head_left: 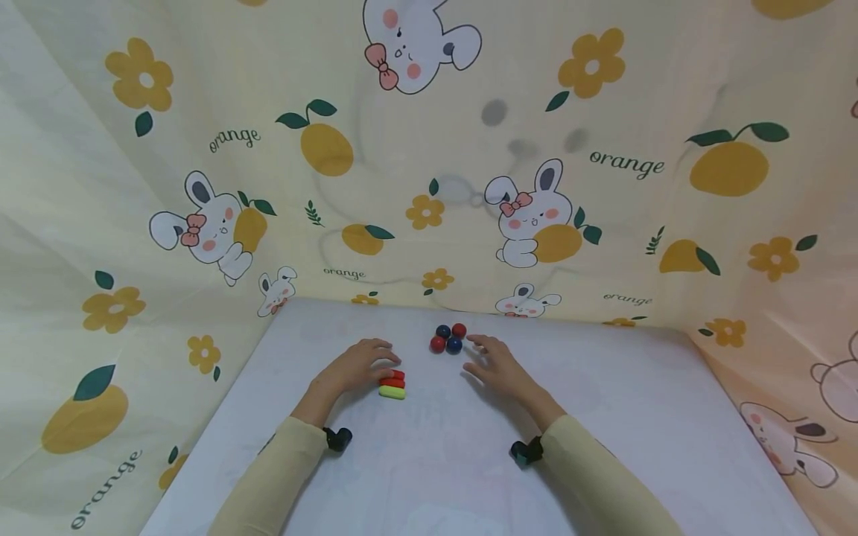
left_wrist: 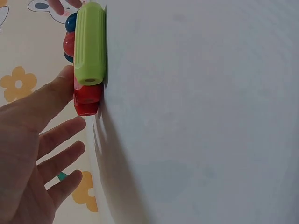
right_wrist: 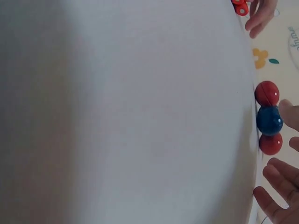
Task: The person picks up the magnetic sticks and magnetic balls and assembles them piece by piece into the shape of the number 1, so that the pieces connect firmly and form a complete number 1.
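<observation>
Two red balls (head_left: 438,345) and two dark blue balls (head_left: 454,345) sit in a tight cluster toward the back of the white table. Just right of them is my right hand (head_left: 501,369), its fingers spread and holding nothing; in the right wrist view its thumb overlaps the blue ball (right_wrist: 269,121), and contact is unclear. To the left, a ridged lime-green rod (left_wrist: 89,44) lies in front of red rod-like pieces (left_wrist: 87,99), side by side. My left hand (head_left: 357,366) is over their left end, fingers extended, thumb at the red pieces; whether it touches them, I cannot tell.
The white table (head_left: 429,461) is backed and flanked by a cream cloth (head_left: 415,134) printed with rabbits, oranges and flowers. A small black device (head_left: 338,439) is strapped to the left wrist, another black device (head_left: 526,452) to the right.
</observation>
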Tool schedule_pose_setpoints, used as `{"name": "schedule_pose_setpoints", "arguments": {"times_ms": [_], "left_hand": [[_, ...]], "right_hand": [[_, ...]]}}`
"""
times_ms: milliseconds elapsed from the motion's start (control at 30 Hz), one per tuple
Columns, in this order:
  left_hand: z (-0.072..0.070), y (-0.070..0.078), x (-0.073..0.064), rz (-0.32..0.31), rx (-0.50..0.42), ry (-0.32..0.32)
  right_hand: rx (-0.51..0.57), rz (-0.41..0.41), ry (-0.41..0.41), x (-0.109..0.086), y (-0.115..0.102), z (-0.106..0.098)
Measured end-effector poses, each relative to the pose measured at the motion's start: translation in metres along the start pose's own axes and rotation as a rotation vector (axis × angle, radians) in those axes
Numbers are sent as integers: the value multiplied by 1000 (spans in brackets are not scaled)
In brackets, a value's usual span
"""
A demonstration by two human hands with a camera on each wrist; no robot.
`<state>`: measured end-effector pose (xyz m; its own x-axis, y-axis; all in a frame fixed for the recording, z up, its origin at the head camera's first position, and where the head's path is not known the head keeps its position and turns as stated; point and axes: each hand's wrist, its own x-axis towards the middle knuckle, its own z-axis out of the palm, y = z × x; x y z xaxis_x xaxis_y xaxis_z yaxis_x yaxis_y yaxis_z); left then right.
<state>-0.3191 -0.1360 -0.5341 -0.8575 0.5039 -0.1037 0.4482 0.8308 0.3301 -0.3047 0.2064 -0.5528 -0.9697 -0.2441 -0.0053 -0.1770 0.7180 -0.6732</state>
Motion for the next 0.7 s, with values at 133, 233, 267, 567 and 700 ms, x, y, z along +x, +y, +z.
{"name": "schedule_pose_setpoints", "arguments": {"times_ms": [133,233,267,567,700], "left_hand": [[1,1,2,-2,-6,4],[3,2,4,0,-7,11],[4,2,5,2,-8,13],[6,8,11,6,-20,18],[9,9,14,11,-1,22]], "right_hand": [[16,12,9,5,-3,3],[14,31,6,9,-6,6],[16,35,6,11,-7,7],[-5,38,10,18,-11,11],[-12,18,18,19,-12,11]]}}
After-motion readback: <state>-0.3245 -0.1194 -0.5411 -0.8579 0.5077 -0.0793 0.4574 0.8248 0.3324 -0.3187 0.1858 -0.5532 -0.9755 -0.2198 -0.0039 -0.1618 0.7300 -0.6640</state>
